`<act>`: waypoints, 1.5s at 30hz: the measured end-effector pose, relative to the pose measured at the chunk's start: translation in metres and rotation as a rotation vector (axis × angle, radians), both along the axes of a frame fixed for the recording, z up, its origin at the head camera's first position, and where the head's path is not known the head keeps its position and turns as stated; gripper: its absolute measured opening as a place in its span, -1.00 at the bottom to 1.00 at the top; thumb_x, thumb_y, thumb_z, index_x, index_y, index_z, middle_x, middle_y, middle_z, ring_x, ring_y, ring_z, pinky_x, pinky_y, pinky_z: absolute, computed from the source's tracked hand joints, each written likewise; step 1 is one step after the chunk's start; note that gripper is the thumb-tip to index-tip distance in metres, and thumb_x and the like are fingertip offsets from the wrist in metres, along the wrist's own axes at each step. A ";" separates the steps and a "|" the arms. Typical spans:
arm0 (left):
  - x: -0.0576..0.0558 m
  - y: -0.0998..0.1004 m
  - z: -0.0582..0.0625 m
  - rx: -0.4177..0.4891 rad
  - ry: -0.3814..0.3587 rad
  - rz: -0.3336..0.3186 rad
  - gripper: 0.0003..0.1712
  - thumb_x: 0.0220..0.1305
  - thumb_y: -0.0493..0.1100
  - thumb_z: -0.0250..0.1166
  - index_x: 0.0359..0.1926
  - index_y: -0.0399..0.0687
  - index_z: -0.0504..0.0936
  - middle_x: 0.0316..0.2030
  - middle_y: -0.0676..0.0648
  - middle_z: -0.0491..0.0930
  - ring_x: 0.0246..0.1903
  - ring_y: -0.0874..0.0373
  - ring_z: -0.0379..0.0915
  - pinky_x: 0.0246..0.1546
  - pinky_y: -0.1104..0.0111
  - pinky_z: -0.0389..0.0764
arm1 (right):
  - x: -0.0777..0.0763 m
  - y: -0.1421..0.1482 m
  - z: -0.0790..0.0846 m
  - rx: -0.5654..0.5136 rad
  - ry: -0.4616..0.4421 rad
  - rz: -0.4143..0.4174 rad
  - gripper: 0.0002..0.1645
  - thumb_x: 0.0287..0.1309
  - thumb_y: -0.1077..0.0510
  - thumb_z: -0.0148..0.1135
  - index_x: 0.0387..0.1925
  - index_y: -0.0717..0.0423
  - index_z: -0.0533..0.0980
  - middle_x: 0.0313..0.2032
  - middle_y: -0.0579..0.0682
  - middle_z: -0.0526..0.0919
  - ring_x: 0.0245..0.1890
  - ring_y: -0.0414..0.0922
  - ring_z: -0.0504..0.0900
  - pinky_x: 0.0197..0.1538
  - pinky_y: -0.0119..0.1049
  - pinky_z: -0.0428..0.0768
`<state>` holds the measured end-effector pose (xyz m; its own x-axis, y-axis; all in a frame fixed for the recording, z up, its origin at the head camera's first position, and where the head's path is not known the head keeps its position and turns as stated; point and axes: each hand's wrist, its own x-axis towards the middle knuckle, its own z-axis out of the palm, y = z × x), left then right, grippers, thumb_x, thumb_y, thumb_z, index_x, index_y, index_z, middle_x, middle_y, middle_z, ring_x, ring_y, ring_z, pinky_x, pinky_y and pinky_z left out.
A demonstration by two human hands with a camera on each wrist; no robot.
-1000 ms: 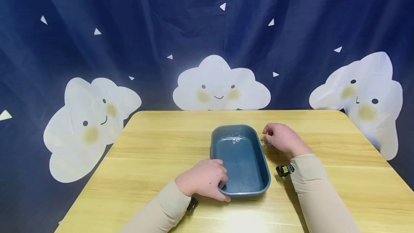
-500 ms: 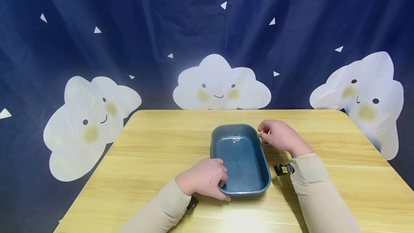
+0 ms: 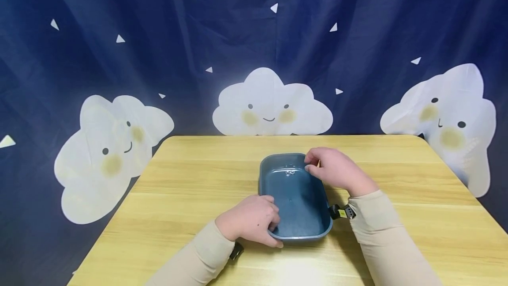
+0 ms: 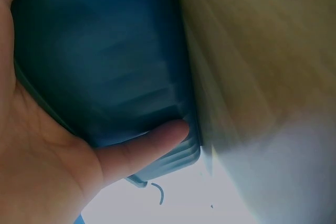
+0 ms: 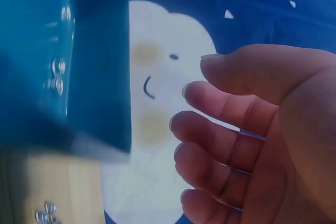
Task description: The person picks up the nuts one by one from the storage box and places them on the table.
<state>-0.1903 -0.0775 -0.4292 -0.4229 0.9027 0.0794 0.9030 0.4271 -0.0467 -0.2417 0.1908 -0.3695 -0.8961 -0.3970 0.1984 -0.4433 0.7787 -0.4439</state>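
Observation:
A dark teal rectangular tray (image 3: 289,206) lies on the table. My left hand (image 3: 252,220) grips its near left corner; the left wrist view shows the thumb (image 4: 152,142) stretched along the outer wall. Over the tray's far right rim is my right hand (image 3: 335,169), its fingers loosely bent. Thumb and forefinger stand apart in the right wrist view, with nothing seen between them. Small shiny metal pieces (image 3: 290,172) sit inside the tray near its far end. More silver metal pieces (image 5: 47,213) lie on the table outside it; my right hand hides them in the head view.
The wooden table (image 3: 190,180) extends around the tray on every side. Behind it hangs a dark blue curtain (image 3: 238,21) with white clouds. A dark strapped device (image 3: 342,212) on my right wrist overlaps the tray's right rim.
My right hand has moved left, from beside the metal pieces on the table to over the tray's far right rim. The left hand and tray have stayed put.

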 end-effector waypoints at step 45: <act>-0.002 0.001 -0.002 0.021 -0.012 -0.001 -0.38 -0.06 0.46 0.43 -0.79 0.27 0.32 -0.65 0.35 0.21 -0.50 0.33 0.10 -0.49 0.55 0.15 | -0.007 -0.049 -0.034 0.100 -0.067 0.085 -0.66 0.25 0.11 0.33 0.04 0.11 0.64 -0.04 -0.04 0.61 -0.09 -0.07 0.63 0.02 -0.04 0.59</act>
<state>-0.1923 -0.0770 -0.4316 -0.4231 0.9013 0.0932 0.9038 0.4271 -0.0274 -0.2485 0.1416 -0.4037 -0.8684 -0.4867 0.0949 -0.4815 0.7818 -0.3962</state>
